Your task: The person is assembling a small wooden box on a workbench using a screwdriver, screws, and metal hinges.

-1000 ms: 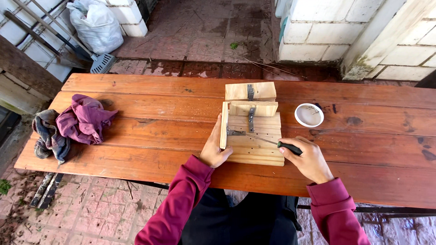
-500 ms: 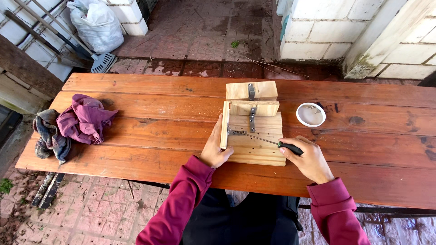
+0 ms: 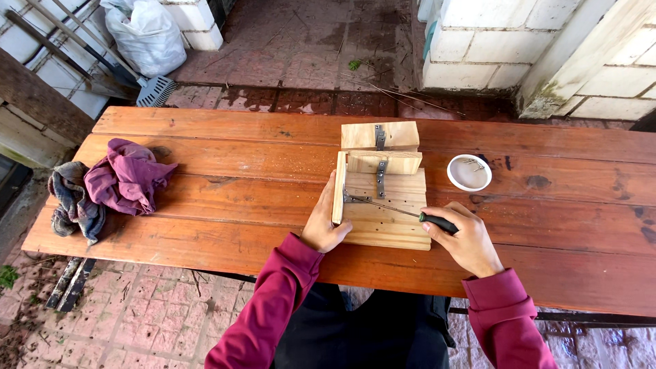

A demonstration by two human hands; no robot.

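- Table (image 3: 205, 171): I see long reddish planks with gaps between them. A small screw dropped beside the wooden box could fall through a gap, I reckon.
- Wooden box (image 3: 386, 205): pale wood, sits mid-table, flat panel down, one side panel standing on edge along its left. Two blocks with metal hinges lie at its far end. It looks unclamped, so I judge it could skid or twist under push from the tool.
- Rags (image 3: 113, 184): purple and grey heap, well left of the box, out of the way.
- Left hand (image 3: 326, 222): fingers wrapped on the upright side panel, bracing it. If the tool tip slips off the bracket, I think it heads toward these fingers.
- Right hand (image 3: 465, 239): closed on the screwdriver handle, right of the box near its front corner.
- White cup (image 3: 469, 172): just right of the box's far end, something small and metal inside; an elbow swing could tip it.
- Screwdriver (image 3: 403, 213): black handle, thin shaft lying low across the box, tip at the small metal bracket by the side panel. Shallow angle, so cam-out seems likely.
- Versus half a second ago: box, cup, rags and both hands sit the same; I see no real change.
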